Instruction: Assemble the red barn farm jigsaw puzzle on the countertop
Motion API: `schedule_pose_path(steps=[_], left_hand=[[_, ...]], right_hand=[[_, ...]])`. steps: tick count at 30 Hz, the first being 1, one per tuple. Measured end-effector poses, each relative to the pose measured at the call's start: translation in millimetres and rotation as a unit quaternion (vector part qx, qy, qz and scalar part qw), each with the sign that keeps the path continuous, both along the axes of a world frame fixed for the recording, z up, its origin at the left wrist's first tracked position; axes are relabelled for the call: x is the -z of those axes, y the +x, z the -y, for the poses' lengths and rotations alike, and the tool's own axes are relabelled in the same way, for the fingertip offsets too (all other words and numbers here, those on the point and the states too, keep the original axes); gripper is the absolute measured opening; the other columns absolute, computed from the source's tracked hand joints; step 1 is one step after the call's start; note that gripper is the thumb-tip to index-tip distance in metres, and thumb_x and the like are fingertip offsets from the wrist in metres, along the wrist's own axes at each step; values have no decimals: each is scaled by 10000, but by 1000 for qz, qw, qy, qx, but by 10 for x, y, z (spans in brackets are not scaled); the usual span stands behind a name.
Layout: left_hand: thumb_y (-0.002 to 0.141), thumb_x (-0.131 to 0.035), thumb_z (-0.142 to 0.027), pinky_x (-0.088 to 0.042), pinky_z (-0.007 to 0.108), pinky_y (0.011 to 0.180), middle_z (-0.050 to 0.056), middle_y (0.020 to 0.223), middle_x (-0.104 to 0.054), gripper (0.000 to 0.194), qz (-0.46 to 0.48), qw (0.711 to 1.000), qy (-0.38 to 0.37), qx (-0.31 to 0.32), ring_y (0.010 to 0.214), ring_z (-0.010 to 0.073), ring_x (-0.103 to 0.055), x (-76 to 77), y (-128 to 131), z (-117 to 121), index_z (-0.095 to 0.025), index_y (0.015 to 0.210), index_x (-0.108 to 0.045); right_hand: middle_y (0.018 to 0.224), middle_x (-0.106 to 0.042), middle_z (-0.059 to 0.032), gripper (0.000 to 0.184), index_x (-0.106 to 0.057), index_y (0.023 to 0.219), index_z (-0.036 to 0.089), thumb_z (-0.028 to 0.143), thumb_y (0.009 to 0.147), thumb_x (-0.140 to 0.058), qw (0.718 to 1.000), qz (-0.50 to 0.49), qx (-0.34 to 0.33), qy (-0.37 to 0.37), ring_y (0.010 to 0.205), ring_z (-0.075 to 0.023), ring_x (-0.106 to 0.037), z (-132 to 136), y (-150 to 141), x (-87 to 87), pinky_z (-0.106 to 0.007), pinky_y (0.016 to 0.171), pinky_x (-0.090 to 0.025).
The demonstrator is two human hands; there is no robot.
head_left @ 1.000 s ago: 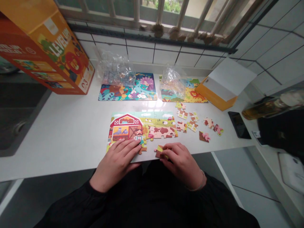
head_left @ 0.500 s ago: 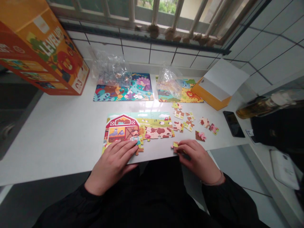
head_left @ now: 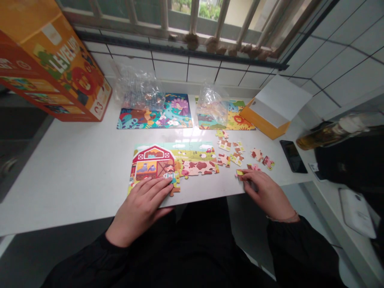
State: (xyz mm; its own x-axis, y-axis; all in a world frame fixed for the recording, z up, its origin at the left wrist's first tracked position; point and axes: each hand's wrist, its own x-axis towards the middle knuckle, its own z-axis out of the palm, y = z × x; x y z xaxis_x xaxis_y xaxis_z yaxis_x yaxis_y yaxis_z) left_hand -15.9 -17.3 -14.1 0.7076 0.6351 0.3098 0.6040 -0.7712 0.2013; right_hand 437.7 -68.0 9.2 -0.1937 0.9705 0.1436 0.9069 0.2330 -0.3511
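Observation:
A partly joined farm jigsaw puzzle point(head_left: 156, 160) lies on the white counter, showing a red barn, a farmer and a cow. My left hand point(head_left: 147, 202) rests flat over its lower left part, fingers stretched out, hiding some of the pieces. Off to the right of the puzzle, my right hand point(head_left: 267, 192) pinches a puzzle piece point(head_left: 239, 174) with yellow and brown on it, partly covered by the fingers. Loose puzzle pieces point(head_left: 237, 159) lie just beyond that hand, among them one with a pink pig point(head_left: 268, 162).
Behind the puzzle lie two picture boards point(head_left: 180, 112) point(head_left: 240, 120) with clear plastic bags point(head_left: 139, 90) point(head_left: 213, 104) on them. An orange box point(head_left: 60, 68) stands at left, an open yellow-white box point(head_left: 270, 114) at back right. A phone point(head_left: 293, 157) and a bottle point(head_left: 324, 134) are at right.
My right hand has moved right and slightly away from me with the puzzle piece, from below the cow to beside the loose pieces. My left hand has stayed on the puzzle.

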Motion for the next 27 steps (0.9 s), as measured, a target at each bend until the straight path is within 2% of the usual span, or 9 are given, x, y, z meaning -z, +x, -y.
schedule_pose_path(steps=[5,12,14,17,21,24,27], left_hand=[[1027,-738,-462,-489,545,1168,133,1573,-662,545,-3,1000,0,1,1394,351,-642,-5,1,-1,-200,1497,-656],[1033,-731,-452,-484,532,1168,130,1580,-656,523,-7,1000,2,-1,1390,347,-644,-21,12,-3,-211,1492,-653],[1038,-725,-450,-481,531,1164,130,1578,-658,515,-8,1000,3,1,1388,347,-643,-24,14,-2,-205,1485,-652],[1037,-728,-449,-484,531,1161,131,1569,-665,515,-4,1000,3,2,1385,344,-646,-21,13,-1,-202,1484,-654],[1034,-729,-454,-484,538,1165,136,1566,-666,523,-3,1000,3,-1,1385,344,-645,-18,13,-1,-196,1483,-656],[1043,-716,-465,-484,536,1162,138,1565,-667,513,-7,1000,7,5,1382,344,-642,-27,15,-4,-184,1468,-658],[1053,-703,-454,-474,532,1166,138,1565,-667,504,-11,1000,7,7,1386,342,-640,-36,18,-5,-182,1474,-649]], right_hand=[[1356,-767,-88,158,-689,1103,265,182,1016,-586,1000,1,0,-2,1303,-313,-700,-25,108,-13,-586,1159,-536],[1304,-780,-106,157,-718,1081,255,258,1033,-568,999,17,30,17,1240,-315,-726,-117,82,-61,-535,1096,-564],[1259,-788,-114,164,-717,1063,249,283,1035,-559,997,31,65,38,1197,-317,-734,-180,100,-77,-515,1077,-561],[1119,-801,-134,199,-722,1055,223,342,1026,-566,981,81,165,61,1063,-333,-735,-318,176,-84,-504,1003,-554],[1003,-798,-151,328,-726,1111,193,485,990,-636,944,110,310,31,913,-328,-712,-543,300,-48,-445,835,-528],[996,-787,-152,414,-710,1123,193,572,959,-675,935,114,337,-2,884,-318,-705,-683,368,17,-422,786,-505],[994,-762,-179,440,-685,1124,183,591,963,-654,945,118,306,-9,876,-333,-694,-774,428,87,-448,785,-501]])
